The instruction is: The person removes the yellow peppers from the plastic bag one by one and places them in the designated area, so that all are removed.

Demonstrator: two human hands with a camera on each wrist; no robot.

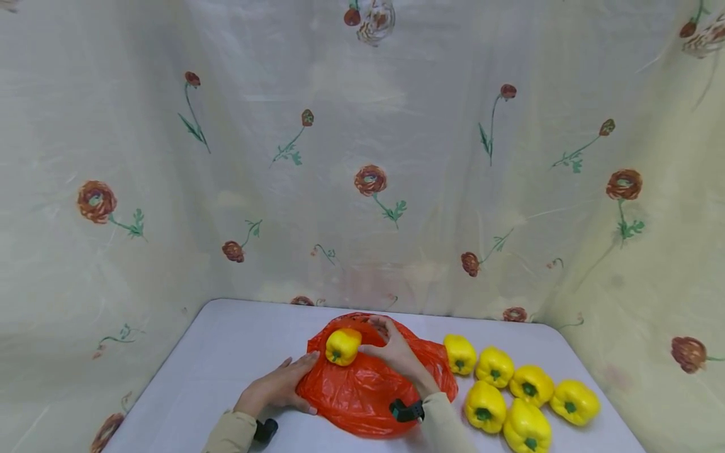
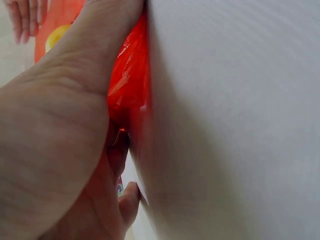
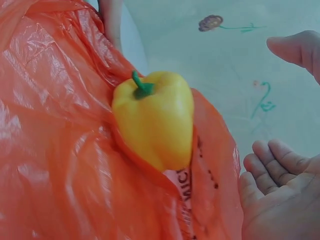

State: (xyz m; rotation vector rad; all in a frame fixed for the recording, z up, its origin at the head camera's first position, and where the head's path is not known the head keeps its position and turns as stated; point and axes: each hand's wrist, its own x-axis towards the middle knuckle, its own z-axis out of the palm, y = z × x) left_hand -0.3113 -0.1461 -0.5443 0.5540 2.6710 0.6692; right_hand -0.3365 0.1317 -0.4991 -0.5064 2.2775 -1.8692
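A yellow bell pepper with a green stem lies at the mouth of a red plastic bag, which is spread on the table. In the right wrist view the bag's edge laps over the lower side of the pepper. My right hand hovers over the bag just right of the pepper, thumb and fingers spread, holding nothing. The right wrist view shows a gap between that hand and the pepper. Along the bag's left edge rests my left hand, its fingers extended and touching the plastic.
Several more yellow bell peppers stand grouped on the white table, to the right of the bag. The nearest pepper sits against the bag's right edge. A flower-printed curtain surrounds the table at the back and sides.
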